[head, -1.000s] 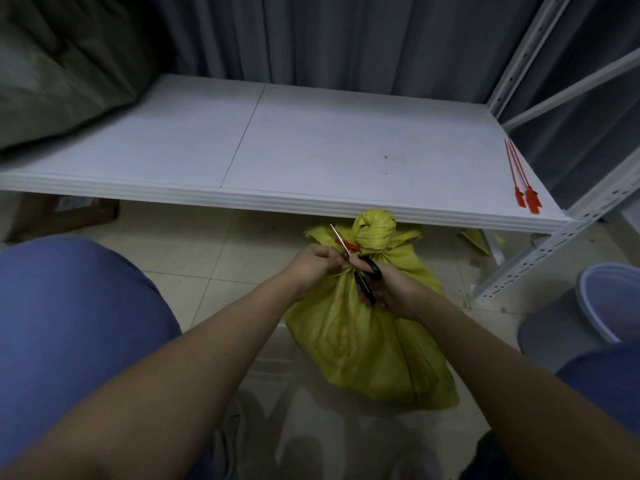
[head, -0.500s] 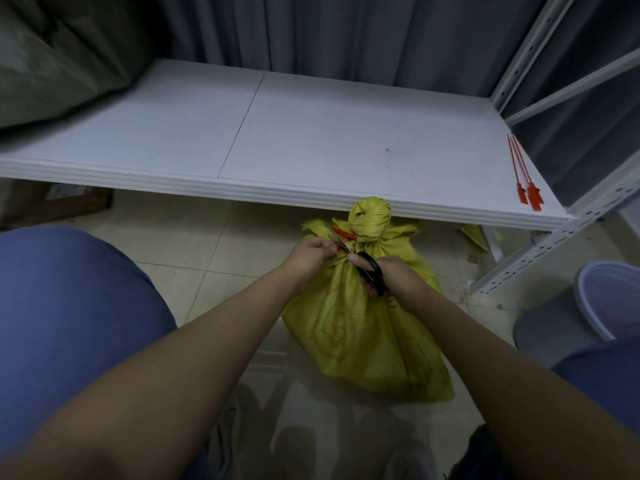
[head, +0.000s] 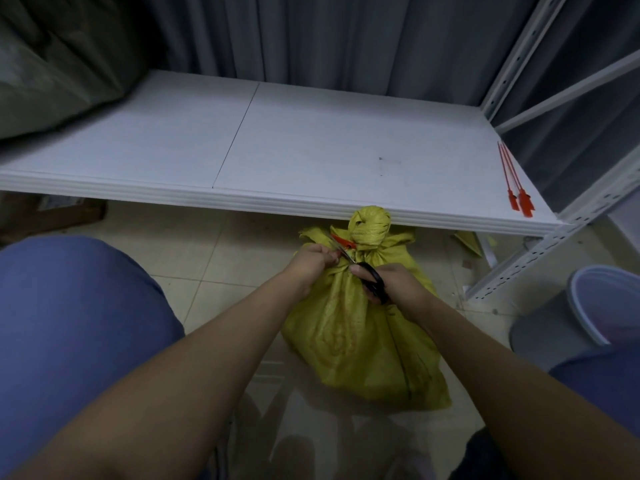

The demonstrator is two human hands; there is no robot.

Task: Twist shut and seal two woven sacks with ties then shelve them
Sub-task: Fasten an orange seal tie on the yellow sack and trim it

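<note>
A yellow woven sack [head: 360, 337] stands on the tiled floor just in front of the white shelf [head: 311, 150]. Its neck is twisted into a knob [head: 369, 225] with a red tie [head: 343, 242] around its base. My right hand [head: 391, 285] grips black-handled scissors [head: 372, 280], whose blades point up-left at the tie. My left hand [head: 311, 263] is closed at the neck, pinching next to the blades, seemingly on the tie's end. A dark green sack [head: 55, 60] lies on the shelf at far left.
Two spare red ties [head: 516, 188] lie at the shelf's right edge. The white rack upright [head: 540, 247] stands to the right, with a grey bucket [head: 588, 306] on the floor beside it. My knees in blue trousers [head: 69, 323] flank the sack.
The long free tail of the tie that stuck up a second ago is no longer visible. The scissor blades have closed in on the tie at the neck. The view has shifted slightly.
</note>
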